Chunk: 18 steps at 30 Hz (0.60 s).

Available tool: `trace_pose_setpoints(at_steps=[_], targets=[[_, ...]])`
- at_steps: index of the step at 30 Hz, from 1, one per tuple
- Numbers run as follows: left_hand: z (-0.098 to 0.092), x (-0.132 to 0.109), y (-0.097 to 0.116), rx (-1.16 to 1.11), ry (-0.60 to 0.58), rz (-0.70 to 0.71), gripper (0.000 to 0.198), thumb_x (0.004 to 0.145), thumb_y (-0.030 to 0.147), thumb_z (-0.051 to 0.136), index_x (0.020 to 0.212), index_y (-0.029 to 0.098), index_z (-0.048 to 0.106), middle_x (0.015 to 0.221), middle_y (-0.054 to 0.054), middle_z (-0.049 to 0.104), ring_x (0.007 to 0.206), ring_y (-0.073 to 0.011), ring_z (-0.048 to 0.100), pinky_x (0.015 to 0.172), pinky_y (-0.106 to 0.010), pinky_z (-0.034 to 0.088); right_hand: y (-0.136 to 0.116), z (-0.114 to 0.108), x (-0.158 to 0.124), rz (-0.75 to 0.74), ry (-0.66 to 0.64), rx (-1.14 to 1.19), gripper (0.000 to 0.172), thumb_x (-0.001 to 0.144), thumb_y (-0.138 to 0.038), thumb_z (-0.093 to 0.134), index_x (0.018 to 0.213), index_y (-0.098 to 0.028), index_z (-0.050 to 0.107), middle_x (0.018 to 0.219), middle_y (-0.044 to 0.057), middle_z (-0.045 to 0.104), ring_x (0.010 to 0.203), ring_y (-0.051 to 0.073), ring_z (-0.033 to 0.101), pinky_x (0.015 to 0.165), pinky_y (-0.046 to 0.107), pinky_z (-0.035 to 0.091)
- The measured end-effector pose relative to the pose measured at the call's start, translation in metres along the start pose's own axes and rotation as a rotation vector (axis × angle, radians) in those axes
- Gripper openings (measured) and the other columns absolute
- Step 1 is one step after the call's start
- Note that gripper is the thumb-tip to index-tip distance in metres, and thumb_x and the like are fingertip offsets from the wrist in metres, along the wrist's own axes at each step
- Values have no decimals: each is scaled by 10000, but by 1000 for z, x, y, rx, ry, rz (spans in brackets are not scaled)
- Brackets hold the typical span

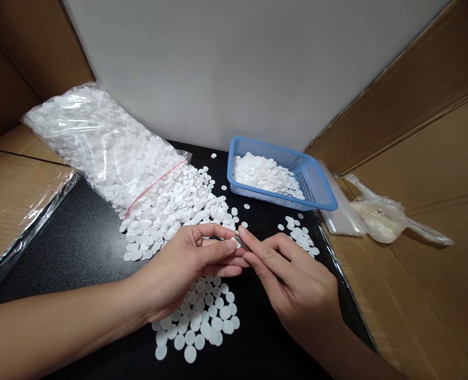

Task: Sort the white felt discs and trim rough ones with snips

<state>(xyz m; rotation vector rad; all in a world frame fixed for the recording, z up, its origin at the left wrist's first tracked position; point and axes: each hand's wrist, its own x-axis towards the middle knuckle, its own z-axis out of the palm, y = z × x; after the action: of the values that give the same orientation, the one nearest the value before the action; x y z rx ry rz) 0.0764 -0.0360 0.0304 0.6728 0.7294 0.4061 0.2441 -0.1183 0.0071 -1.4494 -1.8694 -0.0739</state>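
Observation:
Between thumb and fingers, my left hand (202,250) pinches a small white disc (237,243) above the black table. My right hand (297,274) is closed on a thin metal blade-like tool (242,243), whose tip meets the disc; the rest of the tool is hidden by the fingers. Below my left hand, many loose white discs (196,322) lie spread out, partly covered by that hand. Behind it, a heap of white discs (178,208) spills from the mouth of a clear plastic bag (99,140) with a red seal strip.
A blue plastic basket (281,198) holding white discs stands at the back right. A small pile of discs (301,235) lies near the table's right edge. Beyond it are a flat clear bag (344,216) and a knotted plastic bag (380,216) on cardboard. Cardboard walls flank both sides.

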Motion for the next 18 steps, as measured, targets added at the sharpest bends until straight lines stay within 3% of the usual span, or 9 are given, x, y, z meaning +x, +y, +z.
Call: trace_pose_setpoints(at_steps=[18], targets=[[-4,2,5,116,-18,44,122,876,217,732,919,103,728,843,-85,779,789,-121,736,812,-208,575,-1,-7,2,-7,-29,-24,383,963,-88,569,1320,-192,661,734,7,623,590,90,574,515,206,446]])
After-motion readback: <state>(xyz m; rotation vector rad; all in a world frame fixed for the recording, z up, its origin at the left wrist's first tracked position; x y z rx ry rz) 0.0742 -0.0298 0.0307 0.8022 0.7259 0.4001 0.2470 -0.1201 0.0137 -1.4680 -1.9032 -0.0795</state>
